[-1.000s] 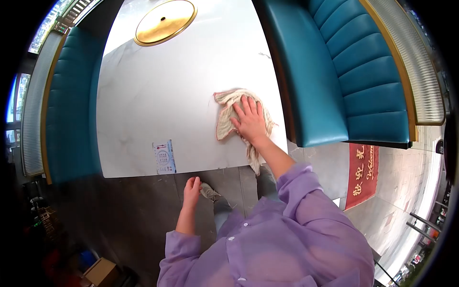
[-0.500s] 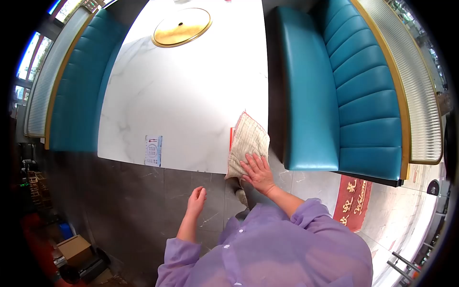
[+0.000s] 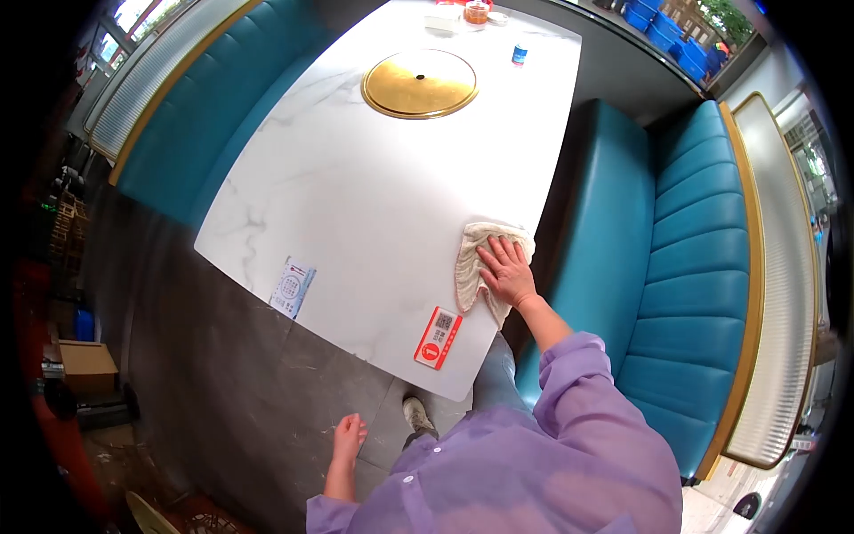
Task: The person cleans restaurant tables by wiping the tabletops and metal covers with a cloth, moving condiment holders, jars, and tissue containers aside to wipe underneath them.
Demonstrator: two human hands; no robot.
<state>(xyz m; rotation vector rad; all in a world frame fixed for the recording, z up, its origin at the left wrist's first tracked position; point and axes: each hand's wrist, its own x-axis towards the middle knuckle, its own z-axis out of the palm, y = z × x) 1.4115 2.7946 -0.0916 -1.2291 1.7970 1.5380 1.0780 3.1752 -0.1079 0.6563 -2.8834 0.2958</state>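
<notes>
My right hand [image 3: 509, 271] lies flat with its fingers spread, pressing a cream cloth [image 3: 471, 265] onto the white marbled table [image 3: 356, 222] near its right edge. Part of the cloth is bunched under the palm, and a corner hangs towards the table's edge. Just below the cloth lies a red and white plate with a QR code and the figure 1 [image 3: 438, 338]. My left hand [image 3: 350, 433] hangs over the floor, away from the table, its fingers loosely curled with nothing visible in them. A blue and white printed card [image 3: 293, 288] rests at the near left edge.
A round golden cover [image 3: 420, 84] is set in the tabletop. Farther back stand a small blue can [image 3: 519, 55] and a container of something orange [image 3: 477, 12]. Teal benches [image 3: 605, 214] flank both sides. A cardboard box [image 3: 87, 358] sits low on the left.
My right hand has moved the cloth farther along the right edge, uncovering the red and white plate. The view has turned and shifted; my left hand still hangs beside the table.
</notes>
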